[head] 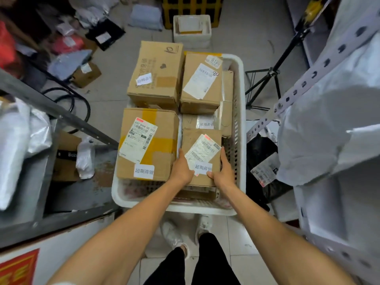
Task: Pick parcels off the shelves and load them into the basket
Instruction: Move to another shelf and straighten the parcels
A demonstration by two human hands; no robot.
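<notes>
Both hands grasp a small box [202, 151] in the near right of the basket [241, 95]. The left hand [182, 168] curls round its left edge, and the right hand [224, 171] round its right edge, thumb on top. The box rests on lower parcels [197, 194], just beside a big taped box [147, 142].

boxes [156, 73] hide the far left rim of the basket [241, 85]; the top edge crops a yellow crate [192, 12].
</notes>
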